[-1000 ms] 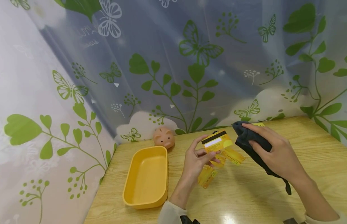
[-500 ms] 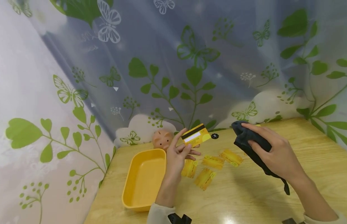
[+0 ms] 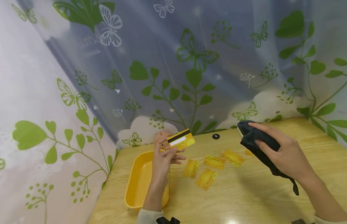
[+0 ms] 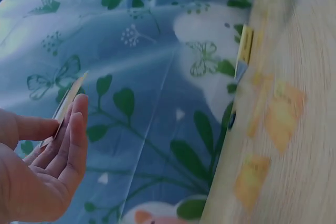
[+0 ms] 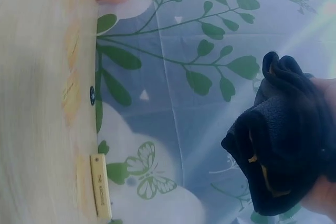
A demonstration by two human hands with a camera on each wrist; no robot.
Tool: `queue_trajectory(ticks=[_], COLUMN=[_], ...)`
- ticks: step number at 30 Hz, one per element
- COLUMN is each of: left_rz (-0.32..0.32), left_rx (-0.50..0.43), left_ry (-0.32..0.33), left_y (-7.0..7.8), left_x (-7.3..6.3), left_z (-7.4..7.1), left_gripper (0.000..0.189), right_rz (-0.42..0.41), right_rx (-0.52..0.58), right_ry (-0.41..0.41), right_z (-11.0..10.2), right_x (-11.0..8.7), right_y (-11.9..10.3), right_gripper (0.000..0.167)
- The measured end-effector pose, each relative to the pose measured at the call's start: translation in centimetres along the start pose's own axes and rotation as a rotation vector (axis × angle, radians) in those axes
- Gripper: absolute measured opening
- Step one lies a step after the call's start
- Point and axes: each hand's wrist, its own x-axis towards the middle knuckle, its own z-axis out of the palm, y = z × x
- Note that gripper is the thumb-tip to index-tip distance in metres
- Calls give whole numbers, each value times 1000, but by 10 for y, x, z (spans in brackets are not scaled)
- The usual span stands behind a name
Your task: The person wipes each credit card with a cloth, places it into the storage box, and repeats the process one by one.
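Observation:
Between thumb and fingers, my left hand (image 3: 162,163) pinches a yellow bank card (image 3: 181,140), its black magnetic stripe and white signature strip facing the head camera. The card is raised above the table, in front of the piggy bank (image 3: 159,136) and near the back right corner of the yellow tray (image 3: 129,199). In the left wrist view the card (image 4: 65,109) shows almost edge-on. My right hand (image 3: 281,154) grips a dark cloth pouch (image 3: 260,137) in the air at the right. Something yellowish shows at the pouch's mouth; the right wrist view shows folds of its opening (image 5: 268,174).
Several yellow cards (image 3: 206,179) lie spread on the wooden table (image 3: 207,205) between my hands. Behind them is a small black disc (image 3: 216,136). A yellow block with printed letters (image 5: 101,187) lies by the curtain (image 5: 173,77), which borders the table's back.
My left hand has carried the bank card leftward, away from above the loose cards to in front of the piggy bank. My right hand, with the pouch, has shifted slightly right.

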Motion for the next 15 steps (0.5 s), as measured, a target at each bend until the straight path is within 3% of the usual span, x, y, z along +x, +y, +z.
queue_trajectory(ticks=[5,9,15], left_rz=[-30,-59,-124], left_rx=[124,168,206], left_ry=[89,164,180], left_y=[5,10,7], left_x=[1,2,2], left_z=[-52,-94,-128], left_gripper=[51,52,56], right_rz=[-10,-7,21], right_rx=[-24,-33,-54], right_ry=[4,3,4], right_z=[-4,-6,-12], right_x=[-4,-8,-11], right_y=[6,11,17], right_gripper=[64,64,65])
